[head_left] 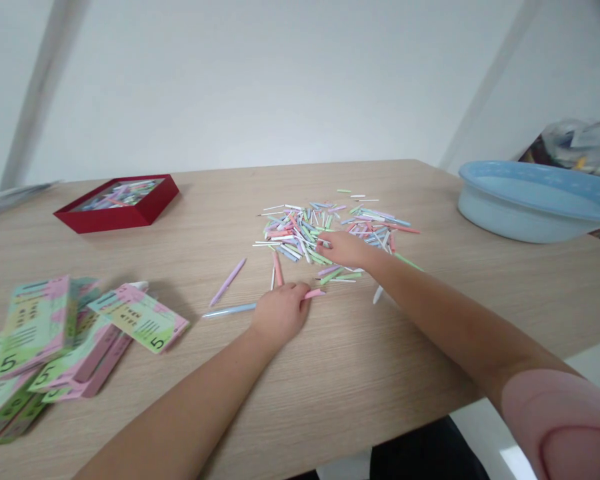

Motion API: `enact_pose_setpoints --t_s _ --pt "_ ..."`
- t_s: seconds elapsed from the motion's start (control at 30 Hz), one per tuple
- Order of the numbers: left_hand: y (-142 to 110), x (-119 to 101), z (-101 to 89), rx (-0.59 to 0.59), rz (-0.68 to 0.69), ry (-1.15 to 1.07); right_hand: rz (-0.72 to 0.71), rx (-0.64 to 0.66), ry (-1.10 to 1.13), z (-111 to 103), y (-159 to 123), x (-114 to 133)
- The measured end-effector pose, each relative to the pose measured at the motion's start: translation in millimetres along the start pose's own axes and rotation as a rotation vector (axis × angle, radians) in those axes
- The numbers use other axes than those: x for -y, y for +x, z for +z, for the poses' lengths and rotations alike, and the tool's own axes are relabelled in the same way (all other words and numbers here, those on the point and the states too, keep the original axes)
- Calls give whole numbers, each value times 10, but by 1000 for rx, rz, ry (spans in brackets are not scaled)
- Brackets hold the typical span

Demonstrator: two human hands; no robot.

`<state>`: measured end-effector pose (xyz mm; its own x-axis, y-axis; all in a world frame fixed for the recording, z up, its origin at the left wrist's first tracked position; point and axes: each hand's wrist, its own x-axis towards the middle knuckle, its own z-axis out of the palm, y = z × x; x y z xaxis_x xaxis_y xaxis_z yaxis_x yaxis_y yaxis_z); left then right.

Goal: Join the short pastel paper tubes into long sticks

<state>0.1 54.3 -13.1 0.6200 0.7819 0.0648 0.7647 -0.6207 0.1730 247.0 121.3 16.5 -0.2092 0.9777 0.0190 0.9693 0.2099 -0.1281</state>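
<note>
Touching slender pastel sticks | right fingers | wood-grained table

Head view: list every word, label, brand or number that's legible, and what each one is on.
"5": rightmost pastel box, printed turned sideways.
"5": upper left pastel box.
"5": middle pastel box, below and between those two.
Too blurred to read reliably: the dark lettering and fine lines on these boxes.
Nothing legible: heaped pen parts, red tray, blue basin.
</note>
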Motion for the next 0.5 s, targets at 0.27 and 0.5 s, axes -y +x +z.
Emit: enact_pose_setpoints --t_s 0.27,0.5 --pt "-8 -1 -10 -5 -4 -25 -67 19 25 131 445 -160" --pt "-8 6 -8 -13 -3 -44 -43 -16 72 67 574 -485"
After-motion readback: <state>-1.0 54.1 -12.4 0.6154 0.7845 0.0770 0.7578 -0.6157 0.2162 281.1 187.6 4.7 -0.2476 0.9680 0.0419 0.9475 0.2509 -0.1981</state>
